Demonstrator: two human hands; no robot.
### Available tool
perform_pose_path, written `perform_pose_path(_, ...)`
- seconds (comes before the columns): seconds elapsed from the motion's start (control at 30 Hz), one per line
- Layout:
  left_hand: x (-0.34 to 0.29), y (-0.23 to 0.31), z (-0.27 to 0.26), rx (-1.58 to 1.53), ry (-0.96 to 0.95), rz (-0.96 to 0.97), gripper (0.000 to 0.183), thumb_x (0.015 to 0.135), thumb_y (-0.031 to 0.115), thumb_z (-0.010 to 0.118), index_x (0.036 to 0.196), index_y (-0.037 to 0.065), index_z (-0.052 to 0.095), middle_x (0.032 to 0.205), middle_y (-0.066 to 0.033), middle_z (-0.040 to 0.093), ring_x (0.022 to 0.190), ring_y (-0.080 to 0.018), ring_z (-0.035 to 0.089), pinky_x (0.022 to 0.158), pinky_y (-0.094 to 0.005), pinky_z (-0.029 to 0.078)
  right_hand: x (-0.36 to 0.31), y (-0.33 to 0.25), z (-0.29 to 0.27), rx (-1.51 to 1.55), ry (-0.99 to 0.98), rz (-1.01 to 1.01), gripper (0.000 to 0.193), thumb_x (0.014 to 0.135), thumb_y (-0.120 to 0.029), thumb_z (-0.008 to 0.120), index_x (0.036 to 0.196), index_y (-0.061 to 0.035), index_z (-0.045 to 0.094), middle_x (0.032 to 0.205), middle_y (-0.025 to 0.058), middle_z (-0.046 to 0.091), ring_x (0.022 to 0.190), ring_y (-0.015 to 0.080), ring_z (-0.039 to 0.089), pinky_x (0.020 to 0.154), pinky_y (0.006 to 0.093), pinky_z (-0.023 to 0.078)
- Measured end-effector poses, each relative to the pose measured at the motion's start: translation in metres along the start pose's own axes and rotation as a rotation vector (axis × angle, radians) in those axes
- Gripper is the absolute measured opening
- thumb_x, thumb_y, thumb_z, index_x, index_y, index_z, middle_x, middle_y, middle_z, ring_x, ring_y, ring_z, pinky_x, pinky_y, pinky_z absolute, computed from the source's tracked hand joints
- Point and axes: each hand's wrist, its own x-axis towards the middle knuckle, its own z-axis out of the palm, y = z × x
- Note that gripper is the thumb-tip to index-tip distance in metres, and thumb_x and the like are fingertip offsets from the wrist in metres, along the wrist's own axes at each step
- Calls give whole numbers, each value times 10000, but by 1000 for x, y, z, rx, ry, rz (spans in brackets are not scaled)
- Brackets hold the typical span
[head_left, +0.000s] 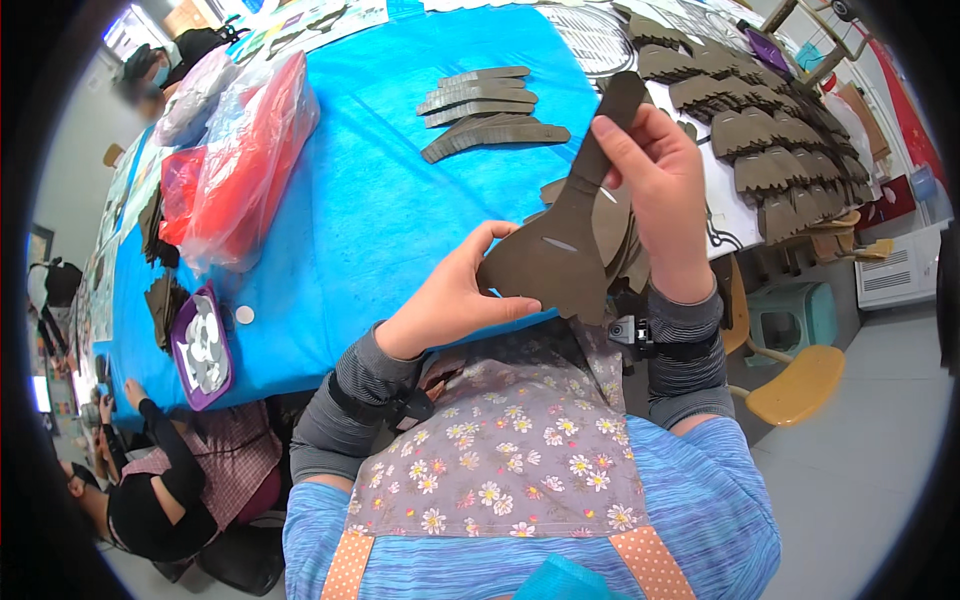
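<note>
Above the table's near edge I hold a dark brown, flat, flexible cutout with a wide slit body and a long strap-like arm. My left hand pinches the wide body at its lower left, thumb on top. Higher up, my right hand grips the strap between thumb and fingers. Behind the cutout, partly hidden by it and my right hand, lies a pile of similar brown pieces. Farther off, brown curved strips lie in overlapping rows on the blue table cover.
Many stacked brown jagged-edged pieces cover the right side. At left are a red-and-clear plastic bag, a purple tray of white pieces, and a white disc. A co-worker sits lower left; a yellow chair stands right.
</note>
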Motion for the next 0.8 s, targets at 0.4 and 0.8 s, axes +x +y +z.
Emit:
perform_pose_path(0.4,77,-11,-5,742,86,410,719,911,257,750,1499,47,392,1394,-187,558,1304,-344,527,1087,-458,428,2,56,-127,-639,395,-4,486,939,-272,732,1256,65,582,1094,140,678,964,210,662,845,328,522)
perform_pose_path(0.8,134,-37,28,1004,-182,481,1278,629,517,912,1599,73,206,1593,-290,235,1445,-516,283,1179,-531,315,-49,142,-149,-1216,119,-50,792,940,-463,665,1456,67,382,1499,305,417,1382,462,407,1142,495,350)
